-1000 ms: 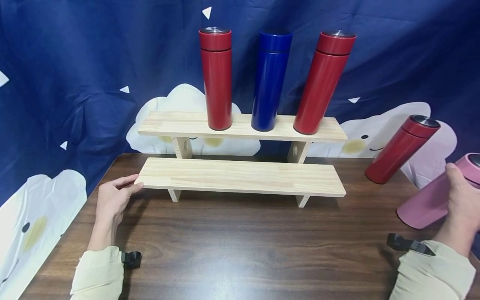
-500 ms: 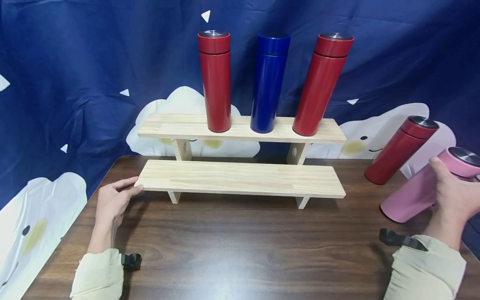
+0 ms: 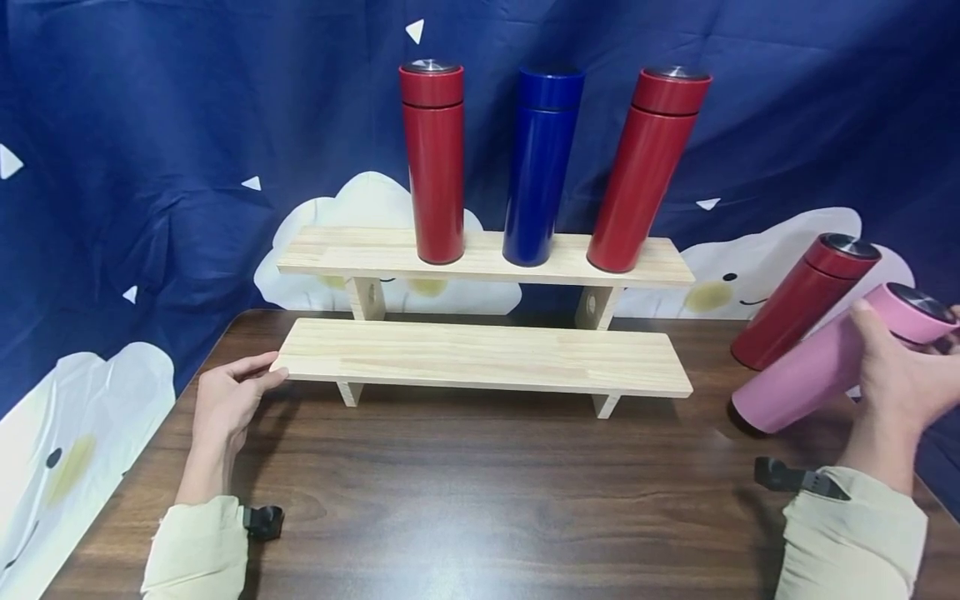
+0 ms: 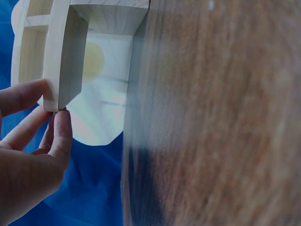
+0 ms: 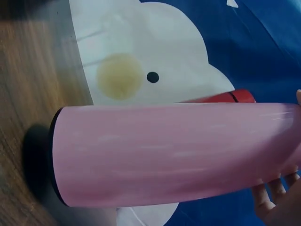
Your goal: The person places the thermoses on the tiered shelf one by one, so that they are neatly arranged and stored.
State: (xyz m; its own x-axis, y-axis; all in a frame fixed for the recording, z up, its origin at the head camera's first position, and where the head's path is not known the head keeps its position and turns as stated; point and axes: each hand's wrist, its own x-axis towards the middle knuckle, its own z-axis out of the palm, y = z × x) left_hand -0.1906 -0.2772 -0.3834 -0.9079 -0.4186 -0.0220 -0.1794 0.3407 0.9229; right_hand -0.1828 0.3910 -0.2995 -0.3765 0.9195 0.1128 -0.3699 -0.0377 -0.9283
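While the right hand [image 3: 907, 379], extended from the near right, is curled round the upper part of a pink vacuum flask [image 3: 806, 375], the flask's base appears to be held just above the wood-grain tabletop [image 3: 480, 500] at right. It is best carried upright, clear of the red flask [image 3: 799, 307] just to its far side. At left, the lower wooden shelf [image 3: 480, 354] is pinched at its end by the left hand [image 3: 228, 400], where a light, unmoving hold is advised.
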